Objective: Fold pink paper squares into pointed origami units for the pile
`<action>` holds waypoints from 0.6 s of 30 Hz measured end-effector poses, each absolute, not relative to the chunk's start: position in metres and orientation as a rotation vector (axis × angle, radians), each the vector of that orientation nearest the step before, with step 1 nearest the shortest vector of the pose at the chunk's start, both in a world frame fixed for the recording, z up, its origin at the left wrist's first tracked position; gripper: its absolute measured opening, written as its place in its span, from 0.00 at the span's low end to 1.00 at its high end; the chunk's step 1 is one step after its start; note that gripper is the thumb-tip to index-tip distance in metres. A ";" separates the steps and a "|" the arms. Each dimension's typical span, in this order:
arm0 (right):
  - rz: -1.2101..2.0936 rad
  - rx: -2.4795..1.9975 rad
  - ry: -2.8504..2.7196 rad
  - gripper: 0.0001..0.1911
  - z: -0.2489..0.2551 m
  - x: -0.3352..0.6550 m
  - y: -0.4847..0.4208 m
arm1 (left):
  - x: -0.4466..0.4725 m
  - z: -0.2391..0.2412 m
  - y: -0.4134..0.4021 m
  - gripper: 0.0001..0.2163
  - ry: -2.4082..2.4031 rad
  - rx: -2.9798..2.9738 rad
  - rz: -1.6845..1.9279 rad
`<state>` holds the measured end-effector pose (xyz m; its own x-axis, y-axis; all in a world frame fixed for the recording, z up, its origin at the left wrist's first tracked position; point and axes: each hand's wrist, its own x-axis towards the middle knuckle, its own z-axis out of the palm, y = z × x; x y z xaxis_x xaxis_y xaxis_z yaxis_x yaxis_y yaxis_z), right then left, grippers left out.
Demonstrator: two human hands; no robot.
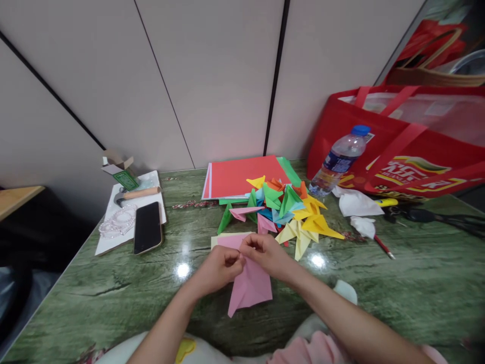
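Note:
A partly folded sheet of pink paper [251, 288] hangs between my hands near the front of the table. My left hand [223, 267] pinches it at its upper left, thumb and finger pressed together. From the right, my right hand [267, 253] pinches the same paper close by, so the fingertips of both hands almost meet. Under them lie flat sheets of pink and pale yellow paper [214, 242]. Just beyond my hands is a heap of folded paper pieces [280, 202] in green, yellow, orange, blue and pink. The exact fold at my fingertips is hidden.
Behind the heap lies a stack of coloured paper [242, 174]. At the right stand a water bottle [339, 162] and a red bag [409, 146], with crumpled tissue [356, 202] and a pencil [383, 246]. At the left are a phone [147, 227], a hammer [138, 194] and a small green box [123, 174].

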<state>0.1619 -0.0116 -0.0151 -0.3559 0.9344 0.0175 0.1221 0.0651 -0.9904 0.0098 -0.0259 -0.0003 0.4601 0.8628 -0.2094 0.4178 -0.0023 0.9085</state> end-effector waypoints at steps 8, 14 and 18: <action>1.381 -1.108 -1.354 0.09 -0.026 0.160 -0.006 | 0.009 0.002 -0.019 0.15 1.282 1.430 0.811; 1.235 -1.151 -1.427 0.07 -0.026 0.161 -0.008 | 0.008 0.000 -0.019 0.14 1.327 1.271 0.887; 1.128 -1.169 -1.497 0.06 -0.024 0.161 -0.011 | 0.009 0.000 -0.019 0.14 1.320 1.241 0.894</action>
